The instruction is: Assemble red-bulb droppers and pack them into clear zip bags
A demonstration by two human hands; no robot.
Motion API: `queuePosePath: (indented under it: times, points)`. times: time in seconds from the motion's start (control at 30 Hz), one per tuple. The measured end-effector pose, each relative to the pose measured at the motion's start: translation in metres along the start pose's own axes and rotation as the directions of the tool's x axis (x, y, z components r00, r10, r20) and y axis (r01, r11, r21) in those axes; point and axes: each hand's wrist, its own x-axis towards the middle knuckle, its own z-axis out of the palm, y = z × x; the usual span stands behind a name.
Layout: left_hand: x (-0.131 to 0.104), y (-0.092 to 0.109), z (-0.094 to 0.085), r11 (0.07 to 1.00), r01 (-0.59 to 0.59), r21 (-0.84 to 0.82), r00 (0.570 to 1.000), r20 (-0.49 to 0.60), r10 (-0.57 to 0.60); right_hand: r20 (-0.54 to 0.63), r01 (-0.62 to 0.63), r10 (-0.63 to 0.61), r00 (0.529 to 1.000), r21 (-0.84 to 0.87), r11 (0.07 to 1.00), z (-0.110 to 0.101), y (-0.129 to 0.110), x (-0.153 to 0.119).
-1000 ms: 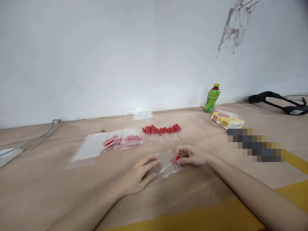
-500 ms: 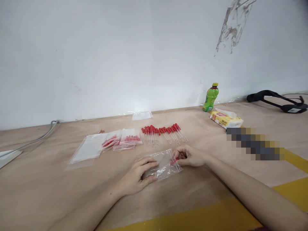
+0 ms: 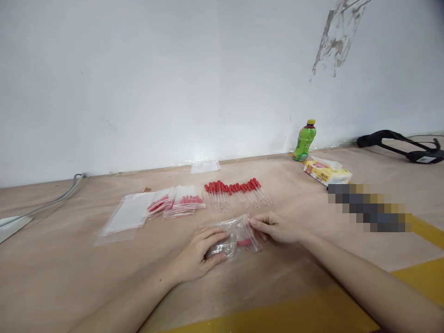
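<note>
A clear zip-lock bag (image 3: pixel 233 229) lies in front of me with its zip end to the right. Inside, near that end, is a dropper with a red bulb (image 3: pixel 244 242); its glass tube is hard to make out. My left hand (image 3: pixel 204 249) holds the bag's left part, thumb below and fingers above. At the bag's right edge, my right hand (image 3: pixel 274 227) is closed on the plastic near the zip. Beyond the bag lie several glass droppers with red bulbs (image 3: pixel 218 187), with more droppers (image 3: pixel 248 186) in a row beside them.
To the left are filled bags with red bulbs (image 3: pixel 187 201) and a stack of flat bags (image 3: pixel 126 215). Another bag (image 3: pixel 205 167) lies by the wall. A green bottle (image 3: pixel 305 141), tissue pack (image 3: pixel 328 172) and black headset-like frame (image 3: pixel 398 145) stand right; a cable (image 3: pixel 71 189) runs left.
The red-bulbed dropper has gone from my right fingers further left into the bag. My right hand has let go of it and now holds the bag's edge. My left hand stays put.
</note>
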Motion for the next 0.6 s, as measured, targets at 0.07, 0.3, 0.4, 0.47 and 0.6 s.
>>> queuePosePath:
  times: [0.07,0.3,0.4,0.47,0.6]
  points:
    - [0.0,0.0,0.0,1.0,0.008,-0.01,1.0,-0.011,-0.008,-0.049,-0.062,0.068,0.996,0.117,0.991,0.005,-0.001,-0.001]
    - [0.001,0.002,0.0,0.997,0.013,-0.078,0.998,-0.059,-0.018,-0.121,-0.259,0.297,0.947,0.256,0.931,0.016,0.006,0.002]
    - [0.001,0.003,-0.001,0.996,0.018,-0.086,0.998,-0.064,-0.023,-0.269,-0.271,0.291,0.918,0.111,0.956,0.004,0.012,0.009]
    - [0.002,0.003,-0.001,0.996,0.026,-0.081,0.998,-0.063,-0.031,-0.414,-0.248,0.189,0.89,-0.092,0.964,-0.009,0.016,0.018]
    - [0.001,0.004,-0.002,0.995,0.05,-0.081,0.997,-0.055,-0.055,-0.54,-0.284,-0.028,0.841,-0.484,0.828,-0.029,0.011,0.046]
